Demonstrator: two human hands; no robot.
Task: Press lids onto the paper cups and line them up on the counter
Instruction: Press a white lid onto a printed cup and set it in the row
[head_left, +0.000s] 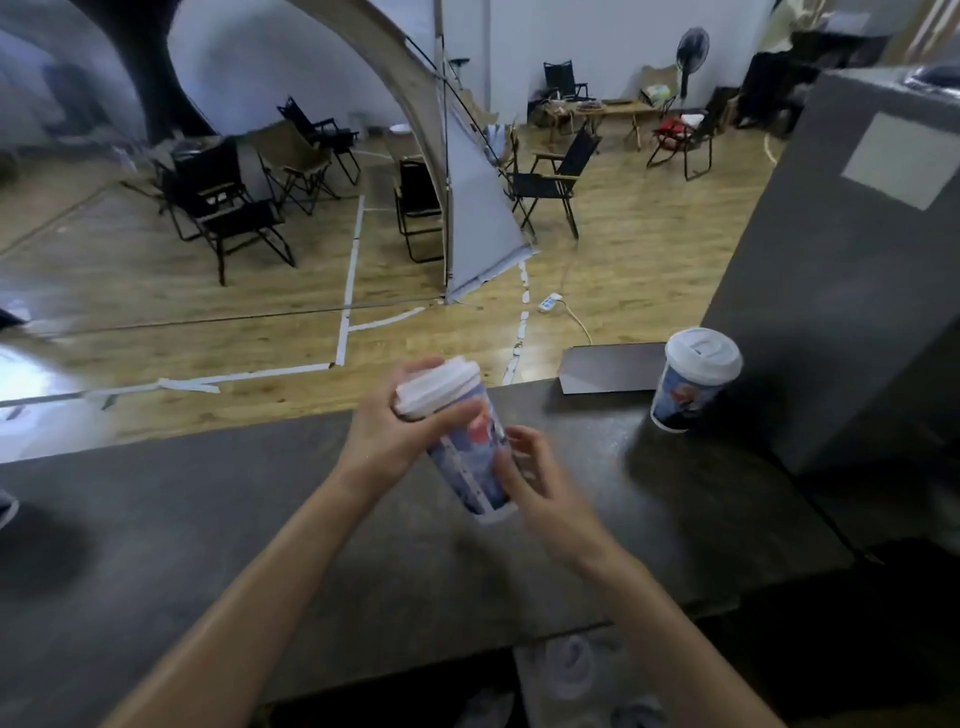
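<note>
My left hand (387, 436) wraps round the lid (436, 387) on a tilted cup (467, 457). My right hand (540, 483) holds its bottom end. A second cup (685, 395), lid on, stands on the counter (260, 519).

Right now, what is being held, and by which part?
A tilted paper cup: the left hand grips its lid and rim, and the right hand holds its lower wall near the base.

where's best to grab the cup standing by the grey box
Probably the cup wall just under the lid, coming from the left: it stands upright, and the grey box crowds its right side.
</note>
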